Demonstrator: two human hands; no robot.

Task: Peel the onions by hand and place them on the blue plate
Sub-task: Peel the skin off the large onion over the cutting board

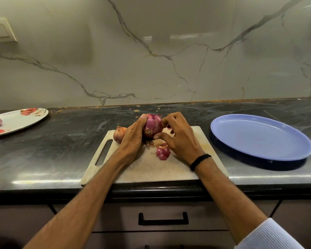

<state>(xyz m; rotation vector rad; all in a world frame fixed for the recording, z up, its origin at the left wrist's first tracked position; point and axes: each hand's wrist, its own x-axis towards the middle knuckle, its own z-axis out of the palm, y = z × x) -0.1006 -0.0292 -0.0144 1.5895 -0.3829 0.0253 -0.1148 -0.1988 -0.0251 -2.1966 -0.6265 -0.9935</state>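
Dark counter (pixel 61 150) with cutting board (pixel 151 171). Above the board, red onion (pixel 153 125) gripped by left hand (pixel 133 139), skin pinched by right hand (pixel 180 139). Judged firm, skin papery (slippery beneath); best taken at loose edges. Right of the board, blue plate (pixel 258 137).

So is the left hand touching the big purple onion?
Touching. The head view shows the left hand wrapped round the onion, with the thumb pressed against its top and the fingertips curled underneath it.
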